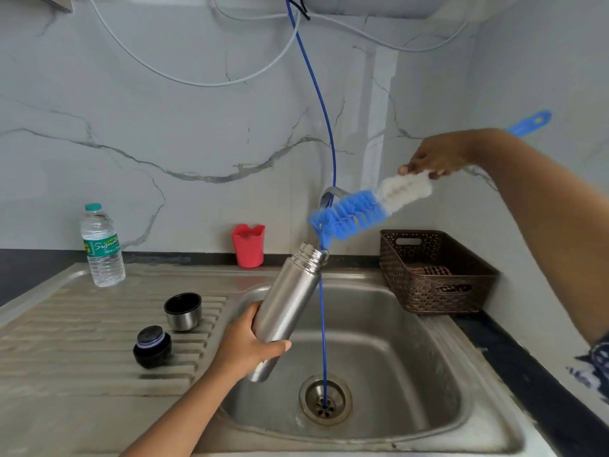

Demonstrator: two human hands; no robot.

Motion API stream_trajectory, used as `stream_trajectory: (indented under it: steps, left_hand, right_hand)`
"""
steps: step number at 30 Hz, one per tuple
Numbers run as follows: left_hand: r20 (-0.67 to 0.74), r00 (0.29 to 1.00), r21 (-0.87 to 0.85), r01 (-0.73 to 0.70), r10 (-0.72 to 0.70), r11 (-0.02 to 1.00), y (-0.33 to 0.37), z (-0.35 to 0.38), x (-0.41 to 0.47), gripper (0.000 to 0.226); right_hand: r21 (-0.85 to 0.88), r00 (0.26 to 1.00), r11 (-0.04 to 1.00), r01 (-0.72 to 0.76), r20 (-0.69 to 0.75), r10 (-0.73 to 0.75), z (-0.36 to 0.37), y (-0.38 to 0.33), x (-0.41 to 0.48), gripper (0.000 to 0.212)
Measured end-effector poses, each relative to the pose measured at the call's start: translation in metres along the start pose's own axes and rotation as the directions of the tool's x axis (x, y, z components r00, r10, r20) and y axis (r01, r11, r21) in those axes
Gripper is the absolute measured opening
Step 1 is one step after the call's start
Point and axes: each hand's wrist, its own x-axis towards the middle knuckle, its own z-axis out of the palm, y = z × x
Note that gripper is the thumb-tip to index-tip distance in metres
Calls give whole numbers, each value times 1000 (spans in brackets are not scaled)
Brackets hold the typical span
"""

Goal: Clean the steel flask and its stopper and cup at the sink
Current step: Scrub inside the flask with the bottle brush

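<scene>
While the left hand [250, 344] wraps fingers and thumb round its lower body, the cylindrical brushed-steel flask [286, 311] hangs tilted over the left side of the steel sink basin [412, 374], threaded mouth open, up and to the right. Right hand [435, 156] pinches the long blue-and-white bristle bottle brush [359, 209] at the top of its bristles, blue tip just beside the mouth, not in. Handling guess: flask rigid, light if empty, smooth and likely slick wet, so a full mid-body wrap beats fingertips. Bristles soft, core should flex. Black-lined steel cup [182, 311] and round black stopper [152, 347] stand on the ribbed drainboard [66, 324], near each other, not touching. Room: thin blue hose [321, 103] drops past the mouth into the drain, chrome tap [329, 196] just behind the brush — tightest spot. Brown woven basket [435, 272] sits at the right rim.
</scene>
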Motion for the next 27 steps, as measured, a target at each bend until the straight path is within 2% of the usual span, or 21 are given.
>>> stream_trajectory:
  steps: [2,5,11,15,19,23,27]
  left_hand:
    - [59,994,-207,99,-88,973,2,-1,0,65]
    - [118,981,-403,190,-155,895,6,-4,1,77]
    - [208,964,-450,246,-167,859,5,-8,0,93]
    - [226,960,-517,264,-168,814,9,-14,-1,79]
    - [231,953,-543,295,-198,786,6,-24,-1,82]
    - [203,954,-542,299,-222,785,7,-31,1,101]
    - [122,952,-598,296,-280,745,2,-50,9,106]
  right_hand:
    - [84,998,996,25,-59,-20,22,6,-5,49]
    - [168,986,980,108,-144,-84,60,5,-18,54]
    - [320,930,917,239,-348,-121,119,-17,-53,40]
    - [201,863,943,264,-486,-138,151,-29,-64,43]
    - [141,765,949,283,-630,-135,178,-29,-65,41]
    - [183,798,964,193,-601,-45,183,-45,-50,41]
    - [34,859,996,82,-508,-54,174,-90,-4,37]
